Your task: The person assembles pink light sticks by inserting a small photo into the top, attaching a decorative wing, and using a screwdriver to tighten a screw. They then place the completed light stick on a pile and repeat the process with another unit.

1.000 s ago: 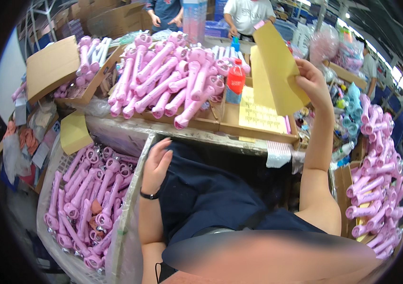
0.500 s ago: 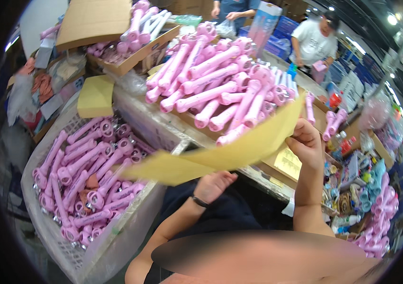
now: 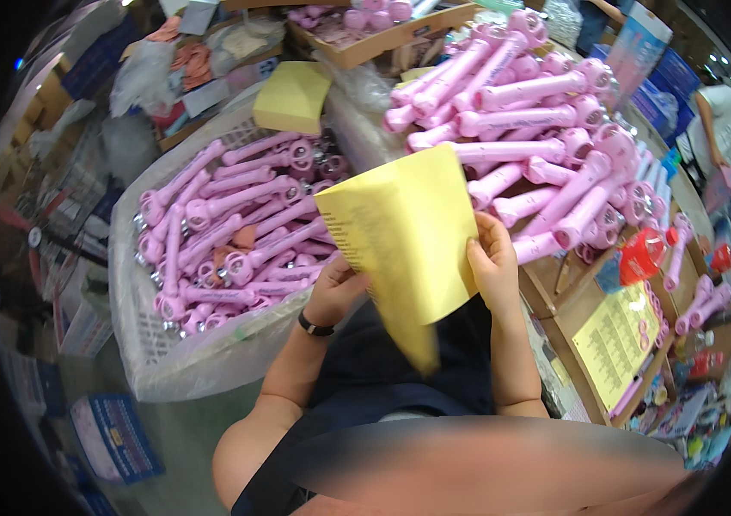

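A bent yellow paper sheet [image 3: 408,232] with printing on it hangs in front of me, its lower corner drooping and blurred. My right hand [image 3: 496,267] pinches its right edge, thumb on the near face. At the left edge, my left hand [image 3: 333,297] has its fingers curled against the sheet, the fingertips partly hidden. Left of the hands, a pale plastic crate [image 3: 202,378] is filled with pink plastic wand-like pieces [image 3: 245,206] that have round, ringed heads. A heap of similar pink pieces [image 3: 529,120] lies beyond my right hand on the worktable.
A yellow paper stack [image 3: 292,96] rests at the crate's far edge. To the right are a cardboard tray [image 3: 546,288], a printed yellow sheet [image 3: 614,344] and a red-and-blue bottle-like object [image 3: 640,258]. A person [image 3: 722,129] stands at the far right.
The sheet has come down and turned from a wide sweep to hanging before me. My left hand has reached its left edge; my right hand is lower. The view has swung left.
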Demonstrator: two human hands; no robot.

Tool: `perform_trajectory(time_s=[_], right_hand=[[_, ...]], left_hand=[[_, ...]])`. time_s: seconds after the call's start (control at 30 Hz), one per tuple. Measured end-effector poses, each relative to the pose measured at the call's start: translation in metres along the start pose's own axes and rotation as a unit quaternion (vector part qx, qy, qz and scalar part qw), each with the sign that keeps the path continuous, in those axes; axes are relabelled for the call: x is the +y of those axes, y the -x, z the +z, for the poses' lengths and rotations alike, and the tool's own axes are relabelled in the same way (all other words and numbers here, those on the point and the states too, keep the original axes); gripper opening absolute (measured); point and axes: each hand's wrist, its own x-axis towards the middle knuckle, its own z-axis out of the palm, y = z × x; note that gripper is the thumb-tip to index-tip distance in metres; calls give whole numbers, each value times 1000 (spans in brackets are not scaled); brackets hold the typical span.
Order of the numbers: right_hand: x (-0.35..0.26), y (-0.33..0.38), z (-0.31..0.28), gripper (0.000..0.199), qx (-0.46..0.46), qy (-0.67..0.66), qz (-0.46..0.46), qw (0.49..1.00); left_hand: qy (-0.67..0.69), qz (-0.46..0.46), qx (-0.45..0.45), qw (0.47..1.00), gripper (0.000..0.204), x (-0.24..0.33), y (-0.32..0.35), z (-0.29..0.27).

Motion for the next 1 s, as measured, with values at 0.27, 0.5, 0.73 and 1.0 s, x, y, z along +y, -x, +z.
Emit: perform_trajectory(time_s=[0.27, 0.5, 0.73, 1.0], right_hand=[[32, 45, 30, 61, -5, -78, 76, 994], [27, 51, 14, 75, 78, -86, -9, 993], [25, 39, -18, 19, 54, 123, 32, 990], [-6, 44, -37, 72, -130, 10, 95, 987]], left_hand=[[137, 50, 240, 960, 20, -5, 10, 38], [-17, -56, 237, 970, 42, -28, 26, 36], [-290, -15, 70, 954, 104, 17, 26, 1], [-92, -27, -26, 995, 45, 51, 16, -6]])
